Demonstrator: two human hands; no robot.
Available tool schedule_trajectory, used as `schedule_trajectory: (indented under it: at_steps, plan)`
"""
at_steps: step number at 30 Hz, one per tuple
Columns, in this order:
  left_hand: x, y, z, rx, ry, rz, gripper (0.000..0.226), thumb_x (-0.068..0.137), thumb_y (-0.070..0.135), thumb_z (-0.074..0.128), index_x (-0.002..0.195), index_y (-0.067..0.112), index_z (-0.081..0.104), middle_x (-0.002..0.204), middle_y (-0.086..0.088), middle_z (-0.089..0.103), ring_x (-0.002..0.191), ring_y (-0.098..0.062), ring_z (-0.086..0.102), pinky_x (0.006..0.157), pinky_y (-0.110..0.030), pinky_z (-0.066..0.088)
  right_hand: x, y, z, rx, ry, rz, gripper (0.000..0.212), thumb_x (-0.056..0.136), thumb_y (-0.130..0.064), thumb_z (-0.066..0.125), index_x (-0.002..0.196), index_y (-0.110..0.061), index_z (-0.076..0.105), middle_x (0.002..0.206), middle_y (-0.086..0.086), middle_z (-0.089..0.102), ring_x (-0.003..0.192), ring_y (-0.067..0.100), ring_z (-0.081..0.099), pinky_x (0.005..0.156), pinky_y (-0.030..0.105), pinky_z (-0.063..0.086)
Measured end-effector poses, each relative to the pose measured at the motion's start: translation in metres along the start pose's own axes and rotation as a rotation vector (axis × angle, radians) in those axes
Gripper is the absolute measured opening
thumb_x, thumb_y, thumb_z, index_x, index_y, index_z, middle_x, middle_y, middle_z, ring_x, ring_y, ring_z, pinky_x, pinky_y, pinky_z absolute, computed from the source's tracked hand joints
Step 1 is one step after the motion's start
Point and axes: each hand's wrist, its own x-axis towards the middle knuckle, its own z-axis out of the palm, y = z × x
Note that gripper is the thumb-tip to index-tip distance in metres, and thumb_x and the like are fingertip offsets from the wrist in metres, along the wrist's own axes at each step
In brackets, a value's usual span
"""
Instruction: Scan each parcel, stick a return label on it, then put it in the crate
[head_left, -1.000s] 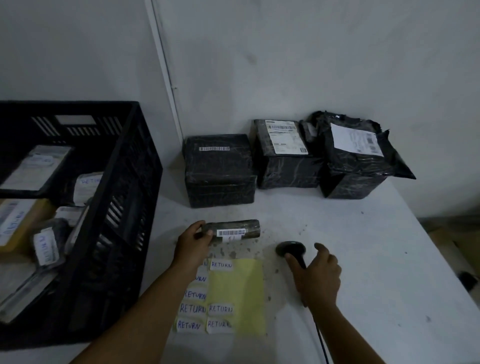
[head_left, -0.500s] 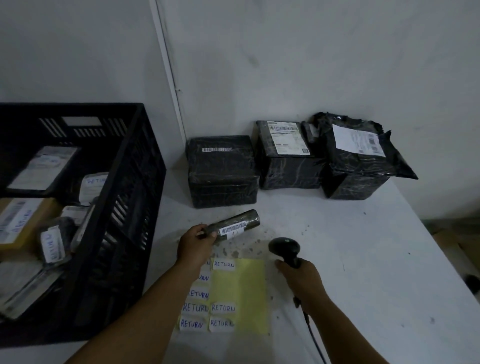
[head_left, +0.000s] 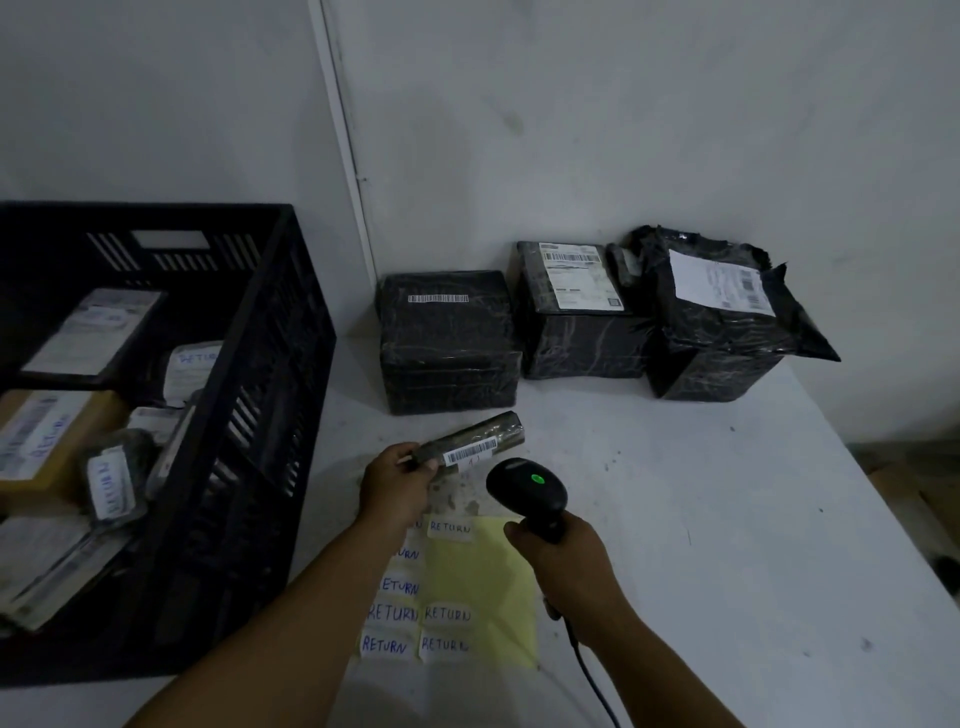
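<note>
L hand (head_left: 397, 480) gripped one end of a small roll-shaped parcel (head_left: 475, 441) at frame center, fingers and thumb curled round it, holding it tilted just above the table (head_left: 675, 519), barcode strip facing up. R hand (head_left: 563, 558) was wrapped tight round the handle of the scanner (head_left: 524, 488), just below-right of the parcel, head pointed at the barcode, green light on.

Parcel looked light and fairly stiff, one hand enough; film wrap prob slick, so the end grip made sense and left the barcode clear. Good spot for a label: the bare wrap beside the barcode.

RETURN labels (head_left: 415, 616) lay on a yellow sheet (head_left: 483, 587) at lower center. Crate (head_left: 270, 364) at left already held labelled pkgs. Three bigger black parcels (head_left: 449, 353) waited at the wall, upper center-right.
</note>
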Motion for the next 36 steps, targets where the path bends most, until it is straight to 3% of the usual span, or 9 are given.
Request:
schedule_trajectory:
  at_steps: [3,8,13,23,27,32,36]
  plan:
    - [0.001,0.0,0.0,0.005,0.016,0.01,0.035,0.089,0.018,0.072,0.122,0.018,0.064,0.105,0.002,0.066,0.08,-0.001,0.06,0.05,-0.01,0.044,-0.001,-0.001,0.0,-0.025,0.003,-0.011,0.019,0.086,-0.027,0.071,0.077,-0.012,0.062,0.047,-0.005,0.051,0.039,0.01,0.047,0.046,0.025,0.042]
    - [0.003,0.001,-0.001,-0.014,0.029,0.017,0.037,0.087,0.016,0.074,0.123,0.016,0.063,0.106,0.002,0.064,0.086,-0.011,0.062,0.062,-0.019,0.046,-0.003,-0.002,-0.001,-0.028,0.003,-0.011,0.024,0.084,-0.025,0.07,0.069,-0.012,0.056,0.047,-0.006,0.046,0.04,0.011,0.042,0.047,0.025,0.038]
    - [0.005,-0.001,-0.001,-0.005,0.04,0.033,0.036,0.087,0.015,0.074,0.121,0.016,0.063,0.103,0.003,0.063,0.08,-0.006,0.059,0.058,-0.019,0.045,-0.004,-0.004,-0.001,-0.035,0.006,-0.012,0.023,0.083,-0.025,0.069,0.071,-0.009,0.058,0.052,-0.001,0.047,0.047,0.016,0.043,0.051,0.028,0.038]
    - [0.013,-0.002,-0.005,0.034,0.072,0.057,0.036,0.084,0.015,0.077,0.118,0.019,0.065,0.101,0.006,0.065,0.09,-0.012,0.062,0.073,-0.021,0.046,-0.008,-0.006,-0.001,-0.001,-0.003,-0.006,0.024,0.083,-0.026,0.071,0.073,-0.009,0.058,0.053,-0.001,0.047,0.048,0.016,0.042,0.05,0.026,0.037]
    - [0.014,-0.003,-0.006,0.042,0.078,0.058,0.037,0.084,0.013,0.076,0.12,0.018,0.065,0.102,0.006,0.066,0.088,-0.011,0.062,0.07,-0.02,0.046,-0.009,-0.007,-0.001,-0.014,0.0,0.005,0.028,0.083,-0.026,0.07,0.078,-0.001,0.06,0.055,0.001,0.049,0.049,0.015,0.044,0.051,0.027,0.038]
    - [0.014,-0.004,-0.008,0.063,0.089,0.065,0.036,0.083,0.014,0.078,0.117,0.019,0.066,0.095,0.008,0.067,0.078,0.003,0.06,0.059,-0.012,0.044,-0.008,-0.007,0.001,-0.042,-0.004,0.003,0.022,0.083,-0.025,0.07,0.075,-0.006,0.06,0.052,-0.003,0.05,0.047,0.012,0.045,0.051,0.026,0.04]
    - [0.013,-0.007,-0.008,0.08,0.08,0.076,0.038,0.084,0.014,0.077,0.12,0.02,0.065,0.103,0.004,0.067,0.088,-0.012,0.064,0.075,-0.025,0.051,-0.008,-0.006,0.001,-0.05,0.003,0.009,0.023,0.085,-0.024,0.07,0.082,-0.002,0.062,0.053,-0.002,0.052,0.044,0.011,0.046,0.048,0.024,0.04]
